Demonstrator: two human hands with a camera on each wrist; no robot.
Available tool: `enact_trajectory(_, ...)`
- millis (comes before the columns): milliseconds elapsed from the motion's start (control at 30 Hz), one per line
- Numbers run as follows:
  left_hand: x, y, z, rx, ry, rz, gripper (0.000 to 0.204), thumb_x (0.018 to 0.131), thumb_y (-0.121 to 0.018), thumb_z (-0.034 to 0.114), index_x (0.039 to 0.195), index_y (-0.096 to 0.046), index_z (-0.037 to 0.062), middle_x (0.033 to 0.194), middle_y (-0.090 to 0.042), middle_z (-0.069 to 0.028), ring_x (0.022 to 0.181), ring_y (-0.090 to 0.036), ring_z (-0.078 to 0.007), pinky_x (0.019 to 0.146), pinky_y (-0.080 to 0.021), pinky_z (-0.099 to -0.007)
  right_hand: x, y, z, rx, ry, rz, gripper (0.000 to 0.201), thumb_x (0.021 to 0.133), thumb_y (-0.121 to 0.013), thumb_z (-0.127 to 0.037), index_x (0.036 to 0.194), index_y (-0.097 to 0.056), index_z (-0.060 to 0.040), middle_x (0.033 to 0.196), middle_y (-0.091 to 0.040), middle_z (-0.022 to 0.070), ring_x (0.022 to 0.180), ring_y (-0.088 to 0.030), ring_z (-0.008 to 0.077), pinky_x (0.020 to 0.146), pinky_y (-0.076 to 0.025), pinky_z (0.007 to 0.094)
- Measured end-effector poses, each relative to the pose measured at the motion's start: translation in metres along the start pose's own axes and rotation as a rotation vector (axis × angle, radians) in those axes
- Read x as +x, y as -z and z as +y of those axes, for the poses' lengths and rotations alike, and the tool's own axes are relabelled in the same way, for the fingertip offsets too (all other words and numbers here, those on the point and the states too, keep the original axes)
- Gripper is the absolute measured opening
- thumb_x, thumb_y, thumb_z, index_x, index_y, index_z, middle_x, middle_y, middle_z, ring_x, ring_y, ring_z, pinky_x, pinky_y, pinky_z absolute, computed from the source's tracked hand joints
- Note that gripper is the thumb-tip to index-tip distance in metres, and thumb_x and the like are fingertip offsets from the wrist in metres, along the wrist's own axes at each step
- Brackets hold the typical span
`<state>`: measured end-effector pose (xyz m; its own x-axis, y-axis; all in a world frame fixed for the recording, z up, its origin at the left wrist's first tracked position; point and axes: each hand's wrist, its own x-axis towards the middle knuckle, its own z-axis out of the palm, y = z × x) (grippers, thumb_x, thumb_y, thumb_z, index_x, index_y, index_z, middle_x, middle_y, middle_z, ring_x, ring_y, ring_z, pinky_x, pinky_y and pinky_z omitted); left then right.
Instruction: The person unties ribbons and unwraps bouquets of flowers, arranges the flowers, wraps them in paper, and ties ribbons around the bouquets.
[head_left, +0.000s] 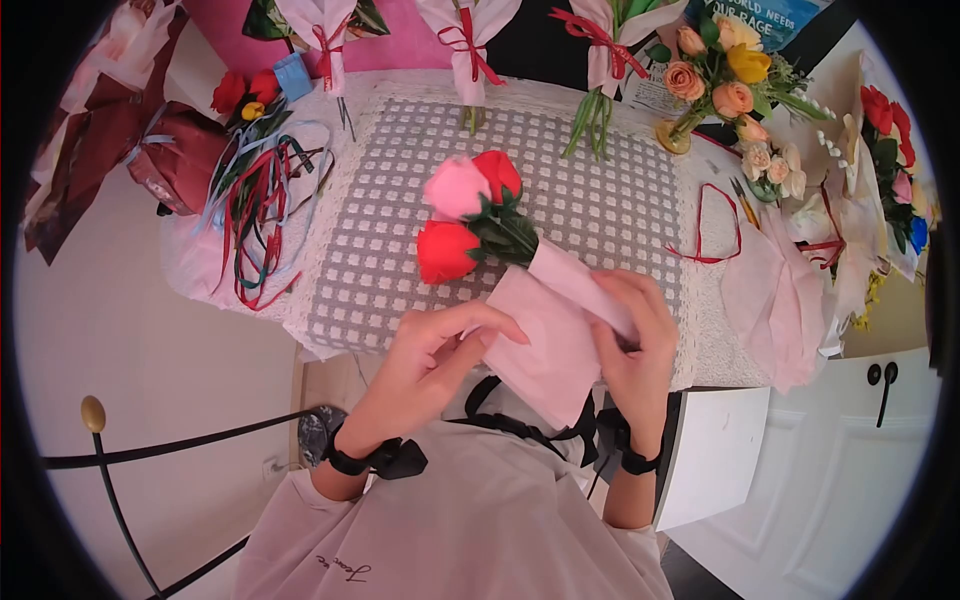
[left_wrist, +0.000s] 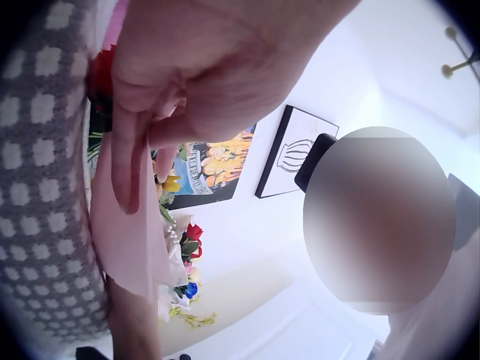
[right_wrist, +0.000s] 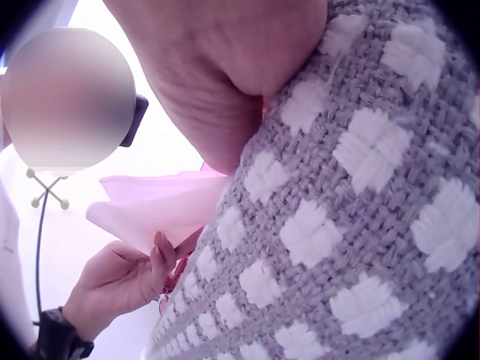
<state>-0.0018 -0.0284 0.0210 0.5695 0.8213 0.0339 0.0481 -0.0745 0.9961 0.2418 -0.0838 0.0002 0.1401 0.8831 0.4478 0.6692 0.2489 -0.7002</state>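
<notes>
Two red roses and a pink rose [head_left: 455, 188] with dark green leaves lie on the checked cloth [head_left: 380, 180]. Pink paper [head_left: 545, 345] wraps around their stems. The right hand [head_left: 640, 345] grips the paper's right fold between thumb and fingers; its fingertips are partly hidden in the right wrist view. On the paper's left side rests the left hand [head_left: 430, 365], index finger extended across the surface, thumb beneath it. In the left wrist view the left hand [left_wrist: 187, 82] lays straight fingers along the paper [left_wrist: 127, 225].
Wrapped bouquets with red ribbons line the back edge. Tangled ribbons [head_left: 265, 210] lie at the left. Peach roses in a gold vase [head_left: 673, 137] stand at the back right. A red ribbon loop [head_left: 738, 225], a pencil-like tool and pink paper sheets [head_left: 775, 300] lie right.
</notes>
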Motion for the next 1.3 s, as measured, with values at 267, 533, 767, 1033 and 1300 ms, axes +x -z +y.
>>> enact_trajectory(267, -0.003, 0.013, 0.013, -0.004, -0.094, -0.013, 0.019, 0.099, -0.055, -0.01, 0.102, -0.073, -0.0023, 0.095, -0.074, -0.0062, 0.085, -0.063, -0.0083, 0.073, -0.047, -0.0245, -0.008, 0.007, 0.009, 0.376, -0.344, 0.217, 0.03, 0.088, -0.065, 0.009, 0.116, -0.069, 0.0001, 0.11, -0.071, 0.0074, 0.098, -0.065, 0.0104, 0.086, -0.052, 0.0266)
enact_trajectory(533, 0.001, 0.01, 0.005, 0.048, -0.039, -0.055, 0.018, 0.099, -0.058, -0.007, 0.104, -0.075, -0.0009, 0.09, -0.072, -0.0027, 0.075, -0.056, -0.0053, 0.064, -0.04, -0.0231, 0.004, 0.01, -0.008, 0.026, 0.032, 0.046, 0.048, 0.074, -0.069, 0.008, 0.121, -0.073, -0.0016, 0.131, -0.064, 0.0144, 0.115, -0.066, 0.0295, 0.096, -0.053, 0.0369)
enact_trajectory(767, 0.001, 0.012, 0.0, 0.076, -0.03, -0.092, 0.023, 0.098, -0.057, -0.009, 0.105, -0.076, 0.0015, 0.083, -0.067, 0.0, 0.065, -0.046, -0.0046, 0.057, -0.031, -0.0238, 0.003, 0.013, 0.004, 0.224, 0.025, -0.072, 0.034, 0.085, -0.068, -0.004, 0.117, -0.074, 0.0035, 0.119, -0.071, 0.0196, 0.1, -0.071, 0.029, 0.091, -0.055, 0.0372)
enact_trajectory(1033, -0.001, 0.021, -0.015, 0.093, -0.02, -0.098, 0.024, 0.099, -0.057, -0.008, 0.11, -0.076, 0.0008, 0.09, -0.072, -0.0012, 0.073, -0.052, -0.0053, 0.063, -0.038, -0.0235, -0.011, 0.007, 0.011, 0.414, -0.502, 0.297, 0.03, 0.106, -0.065, -0.023, 0.11, -0.073, 0.0064, 0.092, -0.071, 0.0023, 0.082, -0.059, 0.0051, 0.072, -0.046, 0.0225)
enact_trajectory(1300, -0.006, 0.031, -0.019, 0.036, 0.112, -0.051, 0.025, 0.101, -0.056, -0.006, 0.116, -0.075, 0.0001, 0.097, -0.074, -0.0012, 0.079, -0.055, -0.0036, 0.067, -0.041, -0.0221, -0.007, 0.0, 0.01, 0.431, -0.484, 0.366, 0.025, 0.104, -0.068, -0.021, 0.108, -0.071, 0.0029, 0.087, -0.067, -0.0019, 0.078, -0.055, 0.0031, 0.068, -0.044, 0.0202)
